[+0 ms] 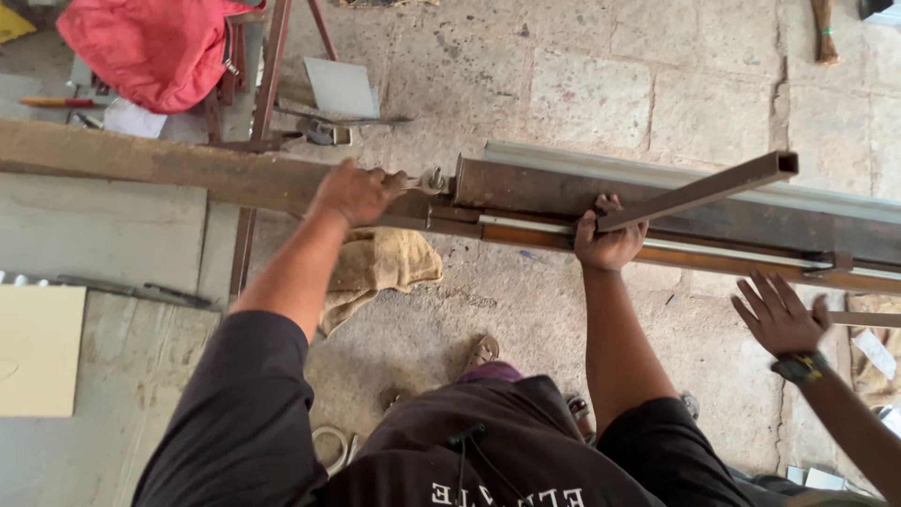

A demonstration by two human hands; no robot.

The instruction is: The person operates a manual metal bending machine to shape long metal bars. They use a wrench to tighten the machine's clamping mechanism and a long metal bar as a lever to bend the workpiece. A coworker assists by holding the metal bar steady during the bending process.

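Gripping a wrench [424, 180] in the left hand [352, 192], fingers closed, while the right hand [608, 242] clamps the brown tube [699, 191]; tightening seems underway.

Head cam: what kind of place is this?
Likely a metal fabrication workshop: a long rusty steel beam laid across a stone-slab floor, a square steel tube gripped by the right hand, and metal offcuts lying about.
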